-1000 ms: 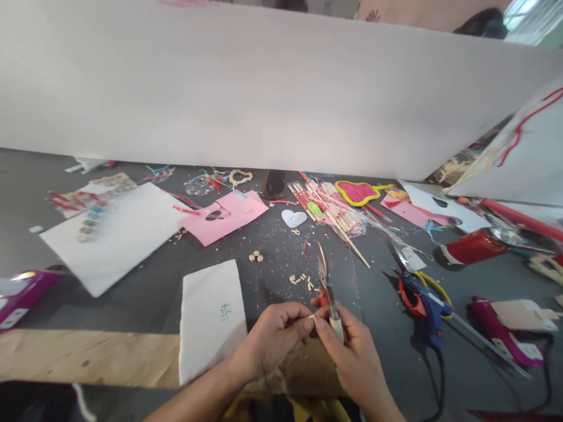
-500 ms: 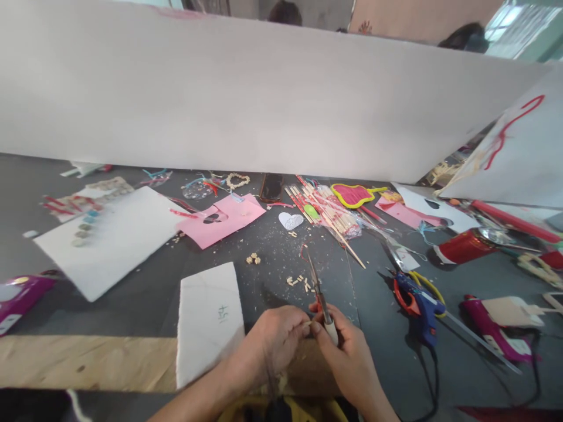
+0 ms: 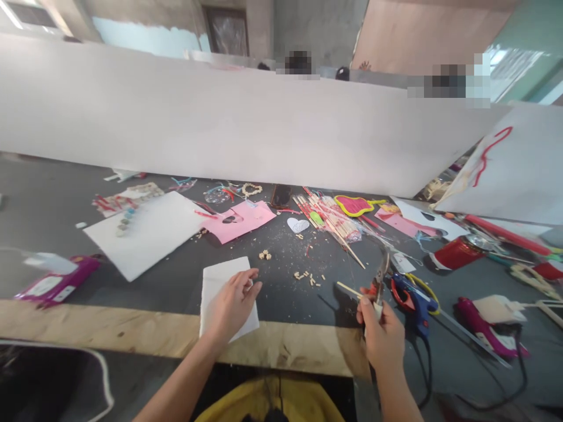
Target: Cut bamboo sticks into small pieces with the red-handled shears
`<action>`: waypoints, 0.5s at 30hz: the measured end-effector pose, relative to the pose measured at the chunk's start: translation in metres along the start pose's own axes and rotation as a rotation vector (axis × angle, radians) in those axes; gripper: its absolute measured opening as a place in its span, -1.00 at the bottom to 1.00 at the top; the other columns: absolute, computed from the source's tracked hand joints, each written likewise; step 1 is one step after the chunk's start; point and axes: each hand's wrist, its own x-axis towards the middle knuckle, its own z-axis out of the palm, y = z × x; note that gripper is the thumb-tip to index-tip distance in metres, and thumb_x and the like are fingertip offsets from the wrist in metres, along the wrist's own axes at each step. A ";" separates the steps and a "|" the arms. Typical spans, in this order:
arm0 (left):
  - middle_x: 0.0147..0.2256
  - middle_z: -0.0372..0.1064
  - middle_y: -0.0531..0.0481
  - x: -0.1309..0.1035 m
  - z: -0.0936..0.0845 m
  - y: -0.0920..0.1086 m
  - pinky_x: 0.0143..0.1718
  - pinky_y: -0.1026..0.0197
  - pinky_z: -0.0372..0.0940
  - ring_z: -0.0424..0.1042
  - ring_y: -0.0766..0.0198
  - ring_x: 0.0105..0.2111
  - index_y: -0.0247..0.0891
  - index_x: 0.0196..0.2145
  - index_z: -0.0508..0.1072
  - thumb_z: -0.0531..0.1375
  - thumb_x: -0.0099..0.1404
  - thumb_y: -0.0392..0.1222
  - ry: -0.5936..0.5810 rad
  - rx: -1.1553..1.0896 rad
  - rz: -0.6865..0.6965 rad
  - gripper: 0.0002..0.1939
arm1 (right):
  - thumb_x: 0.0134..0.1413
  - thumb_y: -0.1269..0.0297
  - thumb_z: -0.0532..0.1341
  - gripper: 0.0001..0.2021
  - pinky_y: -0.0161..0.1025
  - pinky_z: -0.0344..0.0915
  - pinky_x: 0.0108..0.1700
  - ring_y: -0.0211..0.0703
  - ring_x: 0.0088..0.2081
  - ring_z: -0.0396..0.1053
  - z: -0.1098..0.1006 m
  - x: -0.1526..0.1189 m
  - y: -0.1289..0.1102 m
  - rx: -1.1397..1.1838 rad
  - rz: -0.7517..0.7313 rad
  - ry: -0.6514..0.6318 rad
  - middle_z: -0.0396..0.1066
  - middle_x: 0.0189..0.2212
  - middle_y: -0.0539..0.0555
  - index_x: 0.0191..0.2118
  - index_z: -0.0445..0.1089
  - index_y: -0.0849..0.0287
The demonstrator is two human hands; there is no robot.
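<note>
My right hand (image 3: 382, 328) is closed around pliers (image 3: 379, 284) with red and white handles, jaws pointing up and away. A thin pale stick (image 3: 349, 289) sticks out to the left from its fingertips. My left hand (image 3: 235, 302) is over the white foam piece (image 3: 213, 281), fingers apart; whether it touches the foam I cannot tell. Between the hands and farther back lie several short cut stick pieces (image 3: 311, 280) and a small cluster of pale beads (image 3: 265, 255). A white paper heart (image 3: 298, 225) lies behind them.
A blue glue gun (image 3: 424, 310) and scissors lie right of my right hand, with a red can (image 3: 457, 252) behind. Bundled sticks (image 3: 329, 220), pink paper (image 3: 237, 220) and a white sheet (image 3: 149, 234) lie farther back, before a tall white board (image 3: 220, 123).
My hands have moved apart: the left went left over the foam and opened, the right went right with the pliers. The pale stick now shows. The view has shifted.
</note>
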 end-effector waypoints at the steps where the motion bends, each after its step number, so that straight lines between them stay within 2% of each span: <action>1: -0.20 0.41 -0.05 -0.001 0.002 -0.003 -0.25 0.22 0.32 0.40 0.25 -0.31 -0.22 -0.09 0.35 -0.01 0.27 -0.05 0.003 -0.034 -0.004 -0.67 | -0.03 -0.03 0.17 -0.57 -0.33 0.16 -0.51 -0.27 -0.57 0.20 0.001 0.000 0.002 0.015 -0.008 0.003 0.28 -0.62 -0.04 -0.19 0.37 0.25; 4: -0.24 0.43 -0.03 -0.001 0.008 -0.010 -0.25 0.25 0.31 0.42 0.27 -0.30 -0.22 -0.11 0.37 0.00 0.26 -0.03 0.042 -0.141 -0.034 -0.66 | -0.06 -0.04 0.20 -0.56 -0.32 0.15 -0.51 -0.26 -0.57 0.21 0.002 -0.002 0.005 0.042 -0.034 0.004 0.27 -0.64 -0.05 -0.21 0.39 0.26; 9: -0.23 0.44 -0.03 0.000 0.011 -0.013 -0.24 0.24 0.30 0.43 0.27 -0.31 -0.22 -0.12 0.38 0.02 0.24 -0.09 0.085 -0.159 -0.008 -0.69 | 0.00 0.00 0.19 -0.61 -0.34 0.17 -0.51 -0.32 -0.57 0.22 0.000 -0.004 0.008 0.084 -0.084 0.006 0.29 -0.60 -0.07 -0.20 0.37 0.25; 12: -0.23 0.44 -0.04 0.000 0.011 -0.011 -0.24 0.25 0.29 0.42 0.27 -0.31 -0.23 -0.15 0.39 0.03 0.22 -0.14 0.101 -0.154 0.014 -0.72 | 0.11 0.10 0.13 -0.70 -0.31 0.28 -0.43 -0.33 -0.48 0.30 0.000 -0.004 0.013 0.094 -0.103 -0.012 0.35 -0.43 -0.03 -0.17 0.33 0.24; 15: -0.26 0.45 -0.03 -0.001 0.011 -0.012 -0.25 0.25 0.29 0.42 0.26 -0.31 -0.23 -0.17 0.40 0.03 0.22 -0.16 0.114 -0.149 0.033 -0.73 | 0.15 0.17 0.11 -0.72 -0.19 0.35 -0.29 -0.25 -0.31 0.37 0.002 -0.002 0.017 0.091 -0.112 -0.038 0.36 -0.22 0.06 -0.09 0.29 0.23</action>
